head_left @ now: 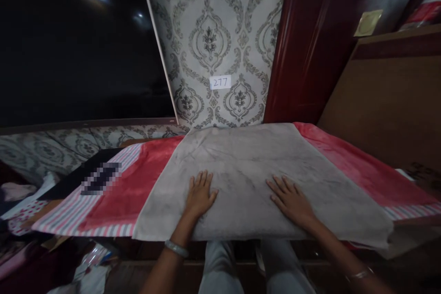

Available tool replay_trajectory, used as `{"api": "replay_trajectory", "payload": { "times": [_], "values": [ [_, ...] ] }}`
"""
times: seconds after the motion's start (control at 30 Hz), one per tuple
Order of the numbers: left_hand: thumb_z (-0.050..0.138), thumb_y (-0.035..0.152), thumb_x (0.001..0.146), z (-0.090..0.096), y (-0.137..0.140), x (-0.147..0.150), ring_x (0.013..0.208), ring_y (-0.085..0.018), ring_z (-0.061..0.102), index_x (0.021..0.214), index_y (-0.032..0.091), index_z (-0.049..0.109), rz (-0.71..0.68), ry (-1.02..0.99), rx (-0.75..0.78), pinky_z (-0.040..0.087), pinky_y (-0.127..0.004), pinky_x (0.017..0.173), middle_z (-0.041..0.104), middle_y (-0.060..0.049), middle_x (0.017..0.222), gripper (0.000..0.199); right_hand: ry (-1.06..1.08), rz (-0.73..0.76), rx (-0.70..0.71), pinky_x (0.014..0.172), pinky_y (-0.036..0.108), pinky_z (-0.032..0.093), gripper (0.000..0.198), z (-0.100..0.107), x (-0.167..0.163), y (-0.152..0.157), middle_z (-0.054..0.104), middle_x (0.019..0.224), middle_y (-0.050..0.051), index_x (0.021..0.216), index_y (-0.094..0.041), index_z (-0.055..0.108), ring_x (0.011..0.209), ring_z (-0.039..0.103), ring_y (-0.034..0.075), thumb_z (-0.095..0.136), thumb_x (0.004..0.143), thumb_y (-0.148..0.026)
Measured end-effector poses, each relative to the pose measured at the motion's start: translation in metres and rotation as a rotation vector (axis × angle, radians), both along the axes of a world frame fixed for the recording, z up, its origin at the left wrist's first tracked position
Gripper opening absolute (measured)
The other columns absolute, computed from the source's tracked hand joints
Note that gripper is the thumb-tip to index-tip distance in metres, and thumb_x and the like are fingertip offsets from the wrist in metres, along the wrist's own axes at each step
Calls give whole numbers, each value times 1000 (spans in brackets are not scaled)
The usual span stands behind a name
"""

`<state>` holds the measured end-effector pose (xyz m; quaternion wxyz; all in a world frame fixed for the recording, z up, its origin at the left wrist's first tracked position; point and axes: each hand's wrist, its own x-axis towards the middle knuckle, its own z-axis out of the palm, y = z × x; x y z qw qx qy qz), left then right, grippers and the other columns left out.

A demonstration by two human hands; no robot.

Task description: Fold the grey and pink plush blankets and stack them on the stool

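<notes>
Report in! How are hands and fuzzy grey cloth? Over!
Left hand and right hand open, flat on wide grey plush cloth. Cloth spread out, red striped-edged cloth showing both sides. Dark pixelated shape left, apart from hands.

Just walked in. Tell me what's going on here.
A person has both hands on a grey cloth spread out in front of them. The left hand and the right hand lie palm down on it, apart from each other, gripping nothing. Red fabric with striped edging shows on both sides of the grey cloth. The cloth looks mostly flat, with some faint creases.
</notes>
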<state>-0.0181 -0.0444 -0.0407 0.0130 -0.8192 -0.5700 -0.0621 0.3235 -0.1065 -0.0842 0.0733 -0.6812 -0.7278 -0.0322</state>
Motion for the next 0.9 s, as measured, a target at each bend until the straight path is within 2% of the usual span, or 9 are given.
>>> {"api": "replay_trajectory", "payload": {
  "times": [0.23,0.33,0.4,0.47,0.57,0.67,0.73,0.9],
  "values": [
    [40,44,97,-1,2,-2,151,-30,25,155,10,33,6,29,27,19,-55,122,29,-18,162,67,75,72,-84,117,61,25,57,13,2,-3,23,165,2,154,-35,37,151,19,33,36,99,-49],
    [39,47,97,2,5,-5,148,-32,31,154,12,36,-6,52,33,25,-55,119,32,-17,161,67,162,112,-110,113,57,33,58,25,14,8,34,161,4,152,-32,43,147,32,32,42,95,-47],
    [40,49,97,5,10,-8,146,-34,36,154,17,38,-23,61,35,29,-55,116,35,-16,160,66,226,129,-57,110,51,39,56,33,27,24,50,151,8,147,-26,50,137,46,30,42,94,-41],
    [41,51,97,11,20,-10,146,-34,35,154,22,39,-39,68,24,28,-57,116,34,-14,161,64,265,135,25,109,48,41,53,41,41,49,60,141,12,141,-21,57,128,55,28,41,93,-36],
    [37,53,98,19,44,-12,151,-33,25,154,28,37,-29,72,-58,20,-59,119,28,-9,164,62,266,113,107,110,47,41,52,46,55,101,61,139,14,138,-17,59,128,56,29,42,92,-35],
    [31,54,99,24,75,-13,153,-31,19,155,27,34,17,51,-144,17,-59,120,24,-9,166,62,224,63,104,113,46,39,56,41,53,150,57,144,14,142,-16,56,135,50,28,41,92,-36],
    [31,55,99,23,96,-13,153,-32,19,155,26,35,59,47,-131,16,-61,120,24,-11,165,63,169,17,76,113,48,38,57,29,44,169,53,147,13,144,-18,53,138,46,29,37,93,-39],
    [33,48,99,18,152,-13,151,-33,24,153,24,39,111,66,-2,18,-63,119,30,-11,164,59,58,-35,72,114,58,32,63,-8,31,175,43,156,8,149,-25,48,144,37,33,24,96,-49]
  ]
}}
